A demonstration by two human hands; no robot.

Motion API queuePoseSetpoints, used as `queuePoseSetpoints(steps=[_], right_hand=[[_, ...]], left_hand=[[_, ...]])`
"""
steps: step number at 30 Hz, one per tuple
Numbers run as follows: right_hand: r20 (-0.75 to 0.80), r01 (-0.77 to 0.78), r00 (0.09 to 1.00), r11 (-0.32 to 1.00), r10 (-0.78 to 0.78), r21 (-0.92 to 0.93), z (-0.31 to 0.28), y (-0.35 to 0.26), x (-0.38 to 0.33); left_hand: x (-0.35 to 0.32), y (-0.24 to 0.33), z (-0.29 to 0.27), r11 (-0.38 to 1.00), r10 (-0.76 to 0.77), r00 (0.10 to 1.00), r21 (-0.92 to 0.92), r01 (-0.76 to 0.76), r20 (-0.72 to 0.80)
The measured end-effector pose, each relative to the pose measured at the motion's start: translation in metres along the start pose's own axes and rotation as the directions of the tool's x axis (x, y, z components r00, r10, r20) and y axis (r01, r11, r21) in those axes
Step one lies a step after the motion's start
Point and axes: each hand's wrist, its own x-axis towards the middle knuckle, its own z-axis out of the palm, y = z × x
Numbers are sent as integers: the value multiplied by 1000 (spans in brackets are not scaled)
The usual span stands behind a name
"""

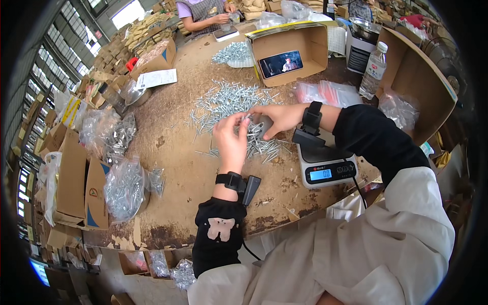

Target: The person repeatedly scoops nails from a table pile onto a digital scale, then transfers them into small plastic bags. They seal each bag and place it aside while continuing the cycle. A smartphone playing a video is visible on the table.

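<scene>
A spread pile of silver screws lies on a round wooden table. My left hand is over the near part of the pile with its fingers pinched on a few screws. My right hand reaches in from the right and its fingertips close on screws beside the left hand. Both wrists wear black bands. A small digital scale with a lit blue display stands just right of my hands, under my right forearm.
An open cardboard box holds a phone showing a video. A water bottle, plastic bags of screws and cardboard boxes ring the table. Another person's hands work at the far edge.
</scene>
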Motion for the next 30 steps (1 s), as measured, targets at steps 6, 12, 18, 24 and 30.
queuePoseSetpoints(steps=[6,12,18,24,30], right_hand=[[-59,90,995,991,-84,101,-10,-4,-39],[-90,-11,996,999,15,35,-9,-9,-110],[-238,-136,968,967,83,-215,-2,-10,-163],[-263,-33,964,963,-40,-268,-6,6,-180],[-334,83,921,940,-199,-331,-13,-13,-181]], left_hand=[[5,-2,-8,998,-55,998,26,56,-40],[-8,-13,2,976,-206,948,121,181,242],[-8,-15,3,983,-161,967,124,138,199],[-12,-22,8,989,-141,968,69,129,206],[-8,28,-3,994,-14,969,112,-14,246]])
